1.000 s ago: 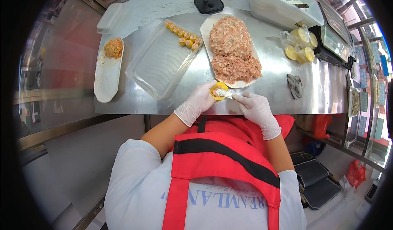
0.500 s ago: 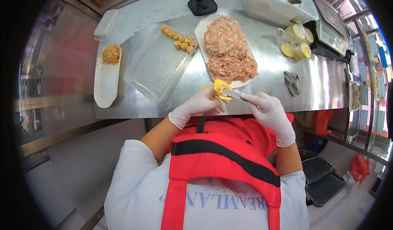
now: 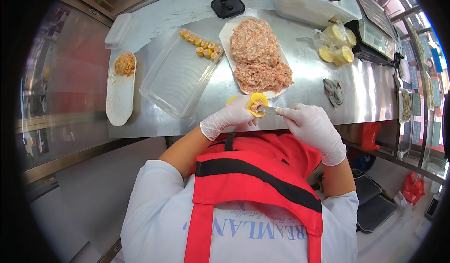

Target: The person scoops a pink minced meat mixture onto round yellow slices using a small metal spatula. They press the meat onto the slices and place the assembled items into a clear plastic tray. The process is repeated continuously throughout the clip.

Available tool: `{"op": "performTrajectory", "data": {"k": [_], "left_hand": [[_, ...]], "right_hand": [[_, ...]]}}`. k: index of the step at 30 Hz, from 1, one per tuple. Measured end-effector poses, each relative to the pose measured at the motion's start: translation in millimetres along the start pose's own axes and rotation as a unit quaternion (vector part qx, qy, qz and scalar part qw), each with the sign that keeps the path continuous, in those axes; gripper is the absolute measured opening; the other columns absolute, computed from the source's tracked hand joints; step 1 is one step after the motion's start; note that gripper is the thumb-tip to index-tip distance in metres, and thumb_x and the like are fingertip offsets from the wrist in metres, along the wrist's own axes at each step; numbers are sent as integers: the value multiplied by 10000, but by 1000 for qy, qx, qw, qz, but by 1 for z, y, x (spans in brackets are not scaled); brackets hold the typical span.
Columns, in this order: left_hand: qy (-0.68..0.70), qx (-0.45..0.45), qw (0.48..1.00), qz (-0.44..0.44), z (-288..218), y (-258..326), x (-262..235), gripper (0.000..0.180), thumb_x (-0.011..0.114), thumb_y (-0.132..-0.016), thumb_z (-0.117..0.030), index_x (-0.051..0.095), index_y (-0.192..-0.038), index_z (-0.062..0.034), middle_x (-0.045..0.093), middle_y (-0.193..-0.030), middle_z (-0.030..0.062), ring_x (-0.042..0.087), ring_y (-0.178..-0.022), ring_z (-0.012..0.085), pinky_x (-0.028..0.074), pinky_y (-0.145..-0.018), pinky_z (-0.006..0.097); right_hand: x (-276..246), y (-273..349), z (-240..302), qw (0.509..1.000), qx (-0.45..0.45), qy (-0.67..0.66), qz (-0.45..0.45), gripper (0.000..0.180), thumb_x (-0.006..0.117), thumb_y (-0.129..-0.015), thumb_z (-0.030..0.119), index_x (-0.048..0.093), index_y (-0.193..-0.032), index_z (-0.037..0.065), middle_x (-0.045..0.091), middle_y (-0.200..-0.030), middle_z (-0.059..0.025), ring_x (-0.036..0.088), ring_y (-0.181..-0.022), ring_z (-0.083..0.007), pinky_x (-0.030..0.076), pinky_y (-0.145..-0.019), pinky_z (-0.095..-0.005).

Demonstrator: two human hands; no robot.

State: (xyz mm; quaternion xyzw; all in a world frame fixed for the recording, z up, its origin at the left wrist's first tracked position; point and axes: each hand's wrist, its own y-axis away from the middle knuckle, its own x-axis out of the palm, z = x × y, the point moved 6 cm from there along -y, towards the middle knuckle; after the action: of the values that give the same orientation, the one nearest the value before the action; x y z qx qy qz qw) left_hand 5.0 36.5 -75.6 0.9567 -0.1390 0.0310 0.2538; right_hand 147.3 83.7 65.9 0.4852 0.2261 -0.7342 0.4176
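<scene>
Gloved in white, my left hand (image 3: 236,111) is closed around a round yellow dumpling wrapper (image 3: 257,98) with pink minced filling in its middle. Another bit of yellow wrapper shows behind that hand. My right hand (image 3: 307,122), also gloved, grips a flat metal spatula (image 3: 269,110), its blade touching the filling. Just beyond the hands, a white tray (image 3: 225,40) carries a large mound of minced meat (image 3: 258,52). To its left lies a clear plastic tray (image 3: 171,82), with several finished yellow dumplings (image 3: 201,44) lined up at its far end.
A white oblong dish (image 3: 119,99) with an orange-brown mixture is at far left. Bagged yellow wrappers (image 3: 338,43), a scale (image 3: 375,36) and a grey cloth (image 3: 333,93) are on the right. A phone stand (image 3: 228,7) and a white tub (image 3: 309,5) stand at the back.
The right hand and forearm have shifted slightly right and down. The wrapper is cupped more closely by my left hand, and the spatula blade still meets the filling.
</scene>
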Motion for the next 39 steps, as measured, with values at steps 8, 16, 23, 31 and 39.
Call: {"op": "performTrajectory", "data": {"k": [8, 16, 23, 31, 39], "left_hand": [[-311, 142, 940, -16, -28, 3, 6, 284, 698, -792, -154, 557, -1017, -54, 638, -803, 109, 642, -710, 212, 504, -632, 325], [-317, 170, 932, 53, -30, -10, 13, 351, 707, -741, -163, 532, -1020, -40, 640, -881, 146, 635, -832, 289, 500, -730, 358], [-171, 176, 956, 162, -35, -12, 30, 504, 673, -750, -86, 474, -1211, -38, 590, -1008, 125, 594, -925, 230, 482, -802, 331], [-367, 198, 903, 99, -35, -11, 31, 814, 708, -752, -141, 276, -1442, -119, 496, -1281, 236, 519, -1148, 381, 427, -969, 388], [-255, 248, 922, 152, -42, -1, 34, 379, 649, -820, -148, 548, -1179, -81, 632, -1008, 139, 616, -936, 258, 479, -814, 342]], "right_hand": [[2, -11, 10, 993, -34, 83, 82, 203, 556, -832, 156, 698, -977, 147, 577, -704, -108, 606, -651, -301, 490, -602, -406], [1, -14, 14, 989, -48, 100, 96, 170, 531, -805, 131, 662, -913, 126, 611, -671, -111, 629, -657, -299, 492, -591, -421], [-7, -14, 18, 982, -46, 132, 125, 151, 542, -801, 146, 664, -888, 130, 617, -650, -104, 636, -626, -278, 487, -556, -411], [-6, -17, 23, 976, -47, 142, 156, 121, 535, -798, 140, 637, -766, 82, 637, -695, -115, 649, -648, -281, 513, -587, -400], [-11, -18, 25, 970, -38, 156, 182, 136, 543, -796, 147, 656, -864, 113, 593, -632, -102, 620, -619, -294, 489, -577, -407]]}}
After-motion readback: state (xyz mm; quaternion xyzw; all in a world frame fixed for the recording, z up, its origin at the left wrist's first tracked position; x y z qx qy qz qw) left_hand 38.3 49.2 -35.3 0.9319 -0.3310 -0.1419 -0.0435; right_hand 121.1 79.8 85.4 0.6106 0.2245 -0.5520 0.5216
